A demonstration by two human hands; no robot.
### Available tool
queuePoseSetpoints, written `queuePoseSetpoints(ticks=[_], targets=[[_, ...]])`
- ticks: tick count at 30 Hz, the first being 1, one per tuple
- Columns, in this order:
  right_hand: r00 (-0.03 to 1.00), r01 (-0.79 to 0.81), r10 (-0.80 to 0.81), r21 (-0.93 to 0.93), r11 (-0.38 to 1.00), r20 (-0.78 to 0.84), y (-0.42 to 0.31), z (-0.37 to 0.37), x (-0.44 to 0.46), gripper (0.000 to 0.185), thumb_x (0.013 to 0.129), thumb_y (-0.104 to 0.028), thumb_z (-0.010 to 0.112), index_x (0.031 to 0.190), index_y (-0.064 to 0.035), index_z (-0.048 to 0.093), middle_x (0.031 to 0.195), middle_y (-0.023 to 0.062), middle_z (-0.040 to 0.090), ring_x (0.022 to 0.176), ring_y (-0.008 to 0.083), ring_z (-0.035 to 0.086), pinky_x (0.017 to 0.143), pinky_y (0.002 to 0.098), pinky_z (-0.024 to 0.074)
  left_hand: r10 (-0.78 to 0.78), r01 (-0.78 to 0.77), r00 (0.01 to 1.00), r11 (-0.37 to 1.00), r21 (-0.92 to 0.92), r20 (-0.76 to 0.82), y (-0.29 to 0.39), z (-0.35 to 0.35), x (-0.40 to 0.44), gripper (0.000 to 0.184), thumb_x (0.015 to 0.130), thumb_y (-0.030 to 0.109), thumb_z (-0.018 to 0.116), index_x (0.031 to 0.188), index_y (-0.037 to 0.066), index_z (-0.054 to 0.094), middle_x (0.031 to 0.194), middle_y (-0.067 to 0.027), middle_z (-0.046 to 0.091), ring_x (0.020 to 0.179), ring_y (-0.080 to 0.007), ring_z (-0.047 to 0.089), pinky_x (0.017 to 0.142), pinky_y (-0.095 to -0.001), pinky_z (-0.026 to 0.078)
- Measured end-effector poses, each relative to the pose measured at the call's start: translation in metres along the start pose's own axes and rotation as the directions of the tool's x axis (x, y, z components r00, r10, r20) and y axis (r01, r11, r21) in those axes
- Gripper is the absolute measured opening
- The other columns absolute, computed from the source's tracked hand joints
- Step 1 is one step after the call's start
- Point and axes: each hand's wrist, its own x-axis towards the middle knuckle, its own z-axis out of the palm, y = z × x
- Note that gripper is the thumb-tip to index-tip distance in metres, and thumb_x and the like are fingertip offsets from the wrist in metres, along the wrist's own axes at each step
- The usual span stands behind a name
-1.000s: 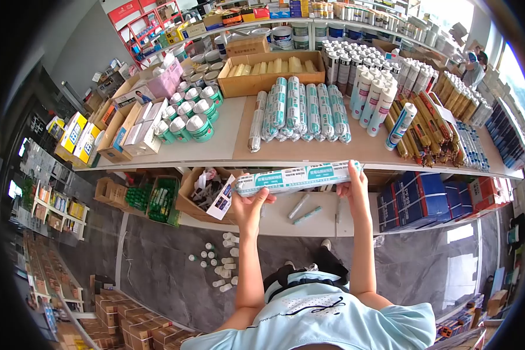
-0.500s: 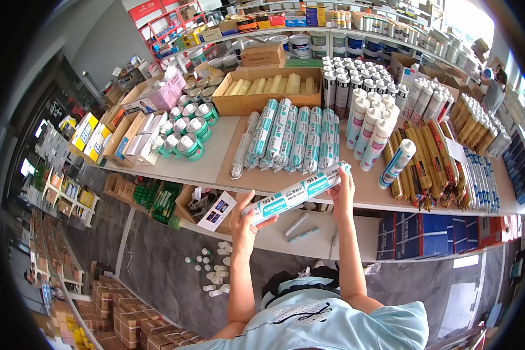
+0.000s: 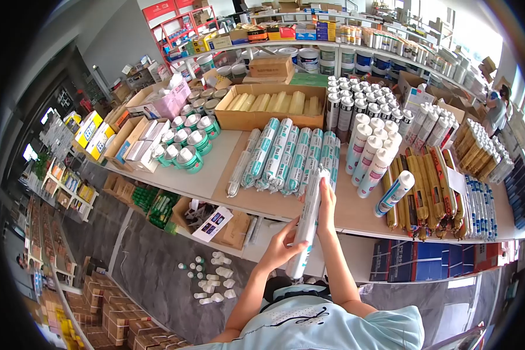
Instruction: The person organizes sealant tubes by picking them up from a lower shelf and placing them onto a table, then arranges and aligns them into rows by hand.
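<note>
Both hands hold one white and teal foil sealant sausage [image 3: 308, 224] upright and slightly tilted, in front of the table edge. My right hand [image 3: 326, 205] grips its upper part, with the fingers partly behind it. My left hand [image 3: 281, 245] is around the lower part, its thumb on the near side. The side now facing me is mostly white, with teal print along the edges. Just beyond the upper end, a row of similar sealant sausages [image 3: 281, 154] lies on the table [image 3: 227, 181].
White cartridges [image 3: 374, 169] stand right of the row, beside a lone blue-and-white cartridge [image 3: 395, 193] and gold sausage packs [image 3: 429, 186]. Green-and-white cans [image 3: 186, 149] and a carton of yellowish sticks [image 3: 239, 121] are left and behind. White bottles [image 3: 213, 280] are on the floor.
The sealant sausage has turned from nearly level to nearly upright and come closer to my body. My left hand has moved right and down; my right hand has shifted slightly left and down.
</note>
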Motion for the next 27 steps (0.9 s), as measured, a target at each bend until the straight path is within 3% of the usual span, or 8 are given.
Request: queuePoseSetpoints(ticks=[4, 9, 14, 16, 18, 20, 24, 27], targets=[[0.973, -0.049, 0.056, 0.037, 0.998, -0.224, -0.011, 0.013, 0.021, 0.045, 0.093, -0.05, 0.049, 0.102, -0.0056, 0.051, 0.067, 0.0086, 0.058, 0.058, 0.0171, 0.06, 0.051, 0.0284, 0.0473, -0.105, 0.123, 0.992, 0.872, -0.474, 0.065, -0.001, -0.017, 0.007, 0.066, 0.091, 0.022, 0.059, 0.144, -0.001, 0.027, 0.122, -0.0169, 0.053, 0.089, -0.0258, 0.066, 0.071, -0.0348, 0.058], [0.943, 0.073, -0.062, 0.023, 0.997, -0.328, -0.015, 0.027, 0.052, 0.048, 0.091, -0.05, 0.051, 0.106, -0.0045, 0.051, 0.068, 0.0096, 0.059, 0.063, 0.0193, 0.063, 0.053, 0.0308, 0.0481, -0.217, 0.241, 0.959, 0.962, -0.124, 0.183, 0.016, -0.055, 0.006, 0.051, 0.09, 0.027, 0.062, 0.127, -0.003, 0.045, 0.097, -0.0112, 0.063, 0.068, -0.0147, 0.063, 0.052, -0.0252, 0.052], [0.99, -0.066, 0.073, 0.066, 0.996, -0.12, 0.004, 0.04, 0.077, 0.049, 0.093, -0.049, 0.048, 0.115, -0.0051, 0.05, 0.088, 0.0113, 0.062, 0.068, 0.0203, 0.062, 0.062, 0.0336, 0.0498, -0.243, 0.275, 0.946, 0.952, -0.136, 0.212, -0.001, -0.074, 0.01, 0.035, 0.09, 0.031, 0.06, 0.104, 0.0, 0.051, 0.079, -0.0043, 0.057, 0.054, -0.0055, 0.047, 0.039, -0.0189, 0.033], [0.953, 0.066, -0.118, -0.189, 0.98, -0.281, 0.033, 0.034, 0.09, 0.041, 0.095, -0.039, 0.047, 0.12, -0.007, 0.048, 0.135, 0.0109, 0.044, 0.114, 0.0223, 0.049, 0.091, 0.0358, 0.0439, -0.262, 0.304, 0.953, 0.841, -0.448, 0.154, -0.001, -0.074, 0.014, 0.036, 0.09, 0.031, 0.057, 0.108, 0.0, 0.052, 0.081, -0.0047, 0.057, 0.053, -0.0052, 0.045, 0.039, -0.019, 0.03], [0.938, 0.195, -0.255, -0.25, 0.948, -0.235, 0.05, 0.027, 0.085, 0.046, 0.094, -0.032, 0.049, 0.131, -0.0068, 0.04, 0.147, 0.0077, 0.031, 0.13, 0.0235, 0.034, 0.104, 0.0397, 0.0335, -0.231, 0.303, 0.952, 0.813, -0.496, 0.202, -0.008, -0.084, 0.023, 0.041, 0.09, 0.03, 0.056, 0.116, -0.002, 0.052, 0.082, -0.0044, 0.057, 0.053, -0.0048, 0.043, 0.04, -0.019, 0.029], [0.928, 0.269, -0.307, -0.188, 0.945, -0.212, 0.052, 0.02, 0.073, 0.064, 0.094, -0.026, 0.052, 0.145, -0.0101, 0.017, 0.15, 0.0093, 0.027, 0.13, 0.0257, 0.036, 0.106, 0.044, 0.0328, -0.239, 0.315, 0.949, 0.759, -0.569, 0.206, -0.029, -0.092, 0.038, 0.05, 0.09, 0.03, 0.054, 0.127, -0.003, 0.046, 0.084, -0.0051, 0.057, 0.053, -0.0051, 0.041, 0.041, -0.0188, 0.03], [0.953, 0.135, -0.205, -0.293, 0.947, -0.223, 0.067, -0.011, 0.054, 0.06, 0.094, -0.023, 0.054, 0.142, -0.0058, 0.022, 0.146, 0.0148, 0.03, 0.126, 0.0241, 0.041, 0.105, 0.0407, 0.0362, -0.187, 0.329, 0.944, 0.508, -0.796, 0.271, -0.047, -0.088, 0.055, 0.051, 0.091, 0.029, 0.053, 0.129, -0.003, 0.045, 0.084, -0.0066, 0.055, 0.054, -0.0069, 0.04, 0.043, -0.0188, 0.03], [0.944, 0.117, -0.212, -0.343, 0.932, -0.252, 0.069, -0.019, 0.049, 0.051, 0.093, -0.017, 0.054, 0.135, -0.0017, 0.03, 0.133, 0.0172, 0.042, 0.115, 0.0236, 0.051, 0.096, 0.0376, 0.0463, -0.198, 0.283, 0.958, 0.519, -0.807, 0.208, -0.051, -0.076, 0.074, 0.05, 0.09, 0.032, 0.053, 0.126, -0.003, 0.048, 0.085, -0.007, 0.057, 0.054, -0.0077, 0.042, 0.043, -0.0192, 0.029]])
